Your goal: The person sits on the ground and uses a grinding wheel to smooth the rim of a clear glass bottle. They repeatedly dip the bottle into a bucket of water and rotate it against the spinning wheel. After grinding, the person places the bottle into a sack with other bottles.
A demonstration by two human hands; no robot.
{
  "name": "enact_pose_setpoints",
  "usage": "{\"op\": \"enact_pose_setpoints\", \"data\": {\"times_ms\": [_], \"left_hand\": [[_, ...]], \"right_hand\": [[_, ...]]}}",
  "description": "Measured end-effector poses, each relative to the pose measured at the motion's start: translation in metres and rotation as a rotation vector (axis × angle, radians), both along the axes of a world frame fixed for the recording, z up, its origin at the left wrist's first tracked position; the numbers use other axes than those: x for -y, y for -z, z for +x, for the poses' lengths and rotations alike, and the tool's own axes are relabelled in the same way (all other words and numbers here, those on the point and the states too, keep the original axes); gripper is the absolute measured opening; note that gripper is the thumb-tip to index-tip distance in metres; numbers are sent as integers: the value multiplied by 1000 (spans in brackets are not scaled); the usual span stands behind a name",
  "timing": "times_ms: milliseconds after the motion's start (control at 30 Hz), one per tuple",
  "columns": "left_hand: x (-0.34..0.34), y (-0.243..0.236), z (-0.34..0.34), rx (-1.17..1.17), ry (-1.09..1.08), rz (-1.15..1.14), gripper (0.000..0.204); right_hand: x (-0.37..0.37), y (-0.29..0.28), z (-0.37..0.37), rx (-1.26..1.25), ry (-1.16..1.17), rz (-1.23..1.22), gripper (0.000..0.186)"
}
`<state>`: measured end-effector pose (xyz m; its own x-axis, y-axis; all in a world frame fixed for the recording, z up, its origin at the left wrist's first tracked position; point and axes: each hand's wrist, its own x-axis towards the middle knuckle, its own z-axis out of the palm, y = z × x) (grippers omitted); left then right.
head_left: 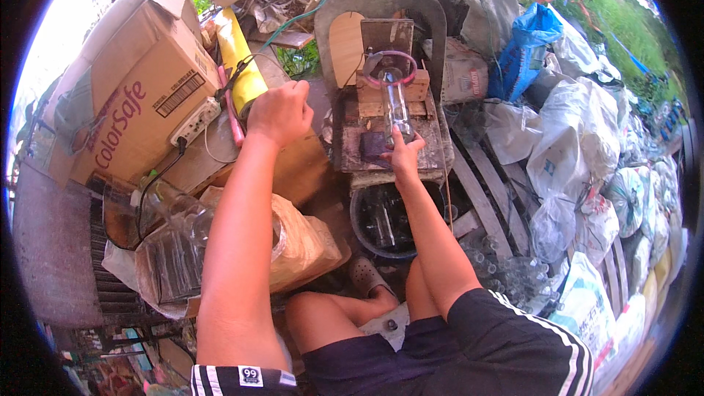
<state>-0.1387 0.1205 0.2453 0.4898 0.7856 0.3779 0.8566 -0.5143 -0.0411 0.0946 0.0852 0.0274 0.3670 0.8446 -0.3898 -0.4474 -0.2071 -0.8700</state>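
Observation:
My right hand (403,152) grips the lower end of a clear glass bottle (397,106). The bottle's far end lies within a purple-pink ring (411,66) on a wooden stand (392,92). This rig rests on the seat of a grey plastic chair (433,11). To the left, my left hand (281,114) is raised in a closed fist beside a yellow roll (242,59); whatever its fingers hold, if anything, is hidden. A dark block (374,148) sits on the board next to my right hand.
Below the chair stands a dark tub (378,231) with glass bottles in it. A cardboard box (150,88), a white power strip (196,123) and a brown paper sack (304,246) are on the left. Stuffed plastic bags (572,139) and loose clear bottles (513,275) crowd the right.

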Motion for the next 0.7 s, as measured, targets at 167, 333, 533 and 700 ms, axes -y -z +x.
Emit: {"op": "enact_pose_setpoints", "data": {"times_ms": [167,333,533,700], "left_hand": [[-1,1,0,7,14,10,10],[-2,2,-1,7,17,18,10],[-3,2,-1,-25,8,15,13],[-1,3,0,0,9,27,10]], "right_hand": [[6,4,11,-632,-152,111,83],[2,3,4,-166,-26,-32,83],[2,8,-4,-173,-1,67,97],[12,4,10,-796,-194,197,85]]}}
